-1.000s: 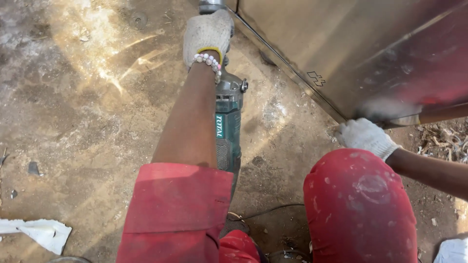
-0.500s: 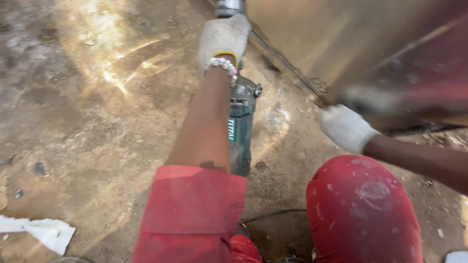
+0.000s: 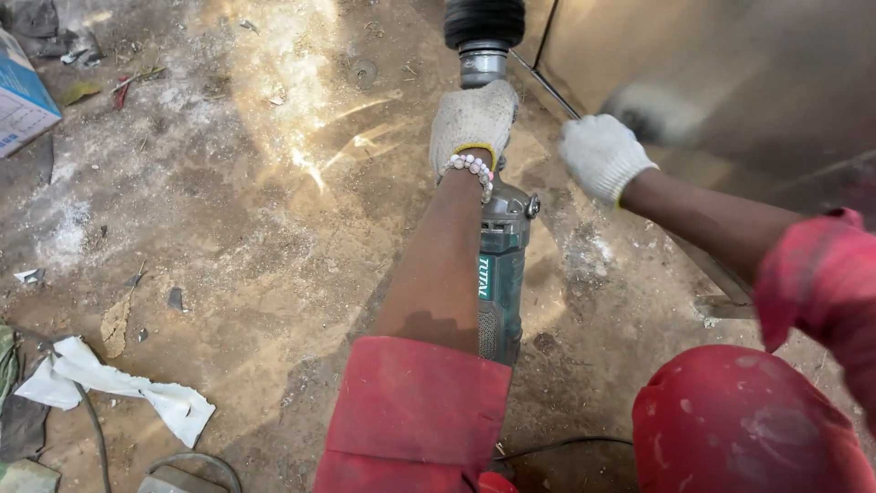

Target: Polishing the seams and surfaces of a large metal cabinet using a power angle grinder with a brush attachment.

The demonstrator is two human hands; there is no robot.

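Note:
My left hand (image 3: 473,123), in a white knit glove with a bead bracelet at the wrist, grips the front of a teal and grey power tool (image 3: 501,265) that lies along my forearm. A dark round head (image 3: 484,23) sits at the tool's far end, near the upper edge of the view. My right hand (image 3: 602,155), also gloved, hovers with loosely curled fingers beside the shiny metal panel (image 3: 730,73) on the right and holds nothing. Red sleeves and a red-clad knee (image 3: 739,420) fill the bottom of the view.
Dusty dirt floor (image 3: 237,228) spreads to the left. A crumpled white rag (image 3: 119,388) and a grey cable (image 3: 91,429) lie at lower left, a blue and white box (image 3: 23,100) at upper left. A black cord (image 3: 566,445) runs under my knee.
The view has shifted, and the tool's dark head has come into sight. My right hand rose from the ground by the panel's lower edge and now hovers nearer the tool.

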